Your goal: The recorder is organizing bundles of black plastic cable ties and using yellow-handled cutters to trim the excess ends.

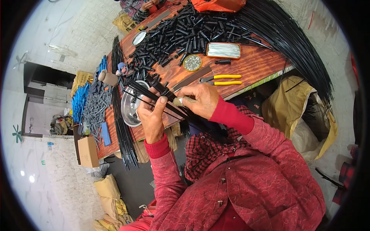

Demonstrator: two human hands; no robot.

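Observation:
A slanting bundle of thin black rods [175, 110] is held in front of me, over the table's near edge. My left hand [151, 118] is closed round it, thumb on top. On the other side my right hand [201, 99] pinches at the bundle, close to a black tubular fitting [157, 84]; a tan cover wraps one of its fingertips. What exactly the right fingertips grip is partly hidden. Beneath my left hand a round metal bowl [127, 111] sits on the table. Beyond my right hand lie pliers with yellow handles [227, 79] and a flat dark bar [194, 76].
Black tubular fittings [189, 34] are heaped across the wooden table [177, 75]. A round tin [192, 62] holds small metal pieces, a rectangular tin [223, 50] thin wires. Long black rods [293, 42] overhang at right above a yellow sack [285, 104]. Another person's hand [147, 5] shows at the far side.

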